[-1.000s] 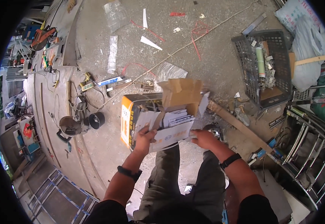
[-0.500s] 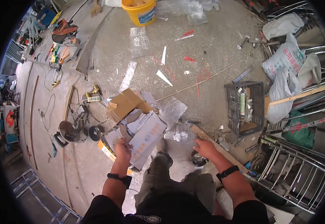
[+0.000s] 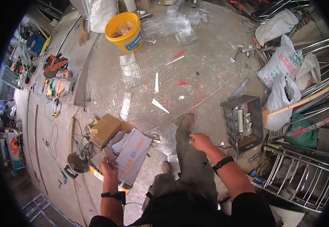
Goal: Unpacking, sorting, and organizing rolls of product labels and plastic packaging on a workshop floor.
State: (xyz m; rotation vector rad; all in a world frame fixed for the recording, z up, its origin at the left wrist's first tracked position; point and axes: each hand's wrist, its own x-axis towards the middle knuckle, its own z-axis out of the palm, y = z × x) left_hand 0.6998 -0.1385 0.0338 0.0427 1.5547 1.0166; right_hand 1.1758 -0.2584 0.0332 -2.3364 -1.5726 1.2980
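My left hand (image 3: 109, 167) is closed on the edge of a bundle of cardboard boxes, its thumb and fingers at a torn brown flap. A pale grey printed carton (image 3: 135, 154) forms the right side of the bundle. A brown cardboard box (image 3: 110, 128) lies at its far end, with torn cardboard between them. My right hand (image 3: 203, 143) hovers over my right leg, fingers curled; whatever may be inside them is hidden. Beneath and beyond it, my right boot (image 3: 186, 122) is on the floor, beside clear plastic wrap (image 3: 168, 136).
A black plastic crate (image 3: 244, 121) holding a tube and scraps stands to the right, near white sacks (image 3: 281, 64) and a metal rack (image 3: 297, 178). Far ahead is a yellow bucket (image 3: 124, 32). Power tools (image 3: 55, 66) and cables lie left. White strips (image 3: 160, 106) litter the floor.
My right leg has stepped forward. The cardboard bundle has shifted left with my left hand. My right hand has moved forward, away from the plastic wrap and the plank. The bucket now appears lower in view.
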